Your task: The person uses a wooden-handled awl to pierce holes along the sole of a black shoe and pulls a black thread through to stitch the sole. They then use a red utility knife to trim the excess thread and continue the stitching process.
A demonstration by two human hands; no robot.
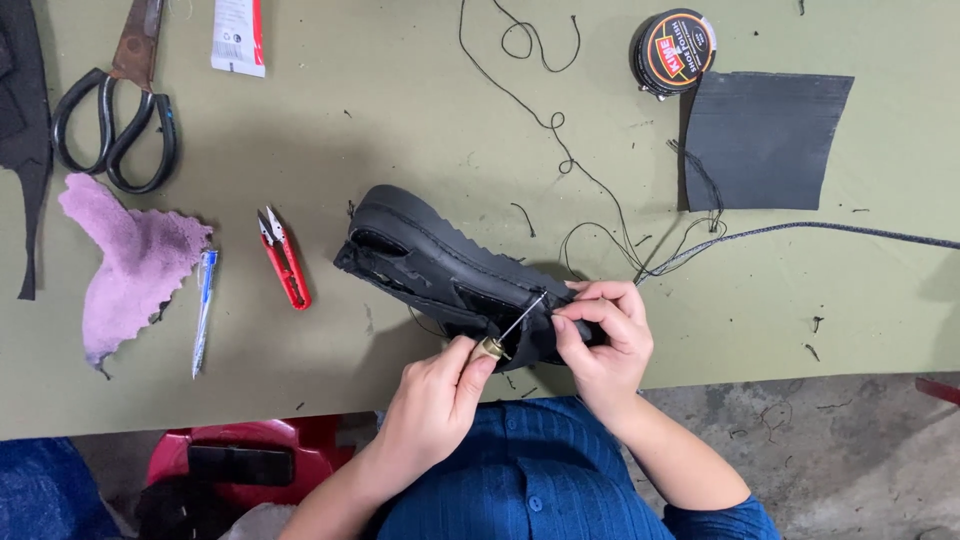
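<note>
Left hand [432, 398] closed on awl [508, 333], thumb and fingers pinched round its brass collar, thin needle angled up and away from fingertips into black shoe [440, 272]. Right hand [600, 335] closed too, fingertips pressed on shoe's near end, pinching at needle's tip; whether black thread [590, 180] is caught between them, cannot tell. Shoe lying on its side on green table [400, 120], sole turned away, stretching up and left from both sets of fingers. Red snips [285, 258] and pen [203, 310] well left of left fingers; scissors [120, 105], purple rag [130, 260] farther off. Round tin [675, 50] and dark square patch [765, 138] beyond right fingers.
</note>
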